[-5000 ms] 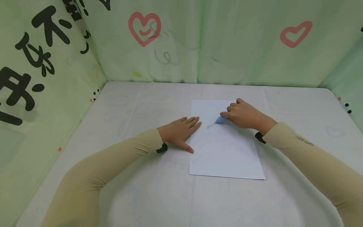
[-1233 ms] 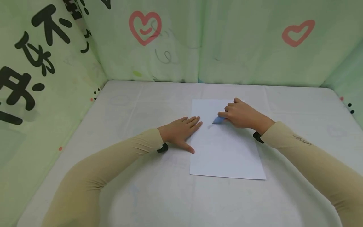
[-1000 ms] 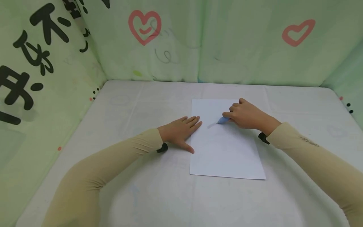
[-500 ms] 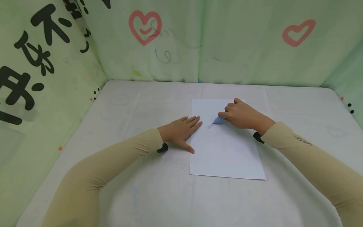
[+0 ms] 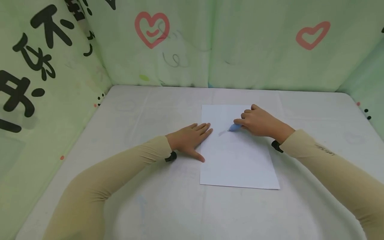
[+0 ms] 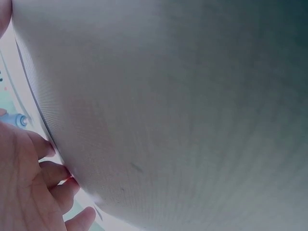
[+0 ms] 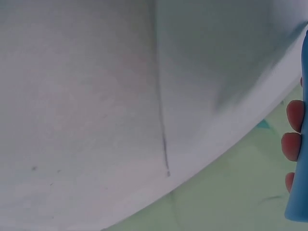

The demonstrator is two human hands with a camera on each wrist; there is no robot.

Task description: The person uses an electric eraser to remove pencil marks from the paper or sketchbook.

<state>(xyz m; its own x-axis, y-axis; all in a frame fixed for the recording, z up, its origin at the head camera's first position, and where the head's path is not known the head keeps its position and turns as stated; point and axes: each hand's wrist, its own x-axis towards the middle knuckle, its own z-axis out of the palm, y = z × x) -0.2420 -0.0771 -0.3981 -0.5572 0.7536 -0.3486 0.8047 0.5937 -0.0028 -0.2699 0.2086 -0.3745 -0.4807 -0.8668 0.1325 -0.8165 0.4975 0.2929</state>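
A white sheet of paper (image 5: 237, 163) lies on the white-covered table. My left hand (image 5: 189, 141) rests flat on its left edge, fingers straight and thumb spread; in the left wrist view, that hand's fingers (image 6: 60, 168) lie along the edge. My right hand (image 5: 258, 120) grips a thick blue pen-like tool (image 5: 235, 127) over the upper part of the sheet. Its small pale tip points down and left at the paper. In the right wrist view the smooth blue barrel (image 7: 299, 159) has several fingertips around it. A faint grey streak (image 5: 222, 133) shows beside the tip; I cannot tell whether it is shadow or mark.
The white tablecloth (image 5: 144, 213) has fold creases. Its far edge meets a green curtain (image 5: 255, 43) with red hearts. Another green panel with black characters (image 5: 48, 26) stands along the left. Dark wrist devices (image 5: 171, 156) show beneath both sleeves.
The right hand and blue tool have moved slightly left and right over the same spot, and are now a little further right than half a second ago. The left hand and paper stay put.
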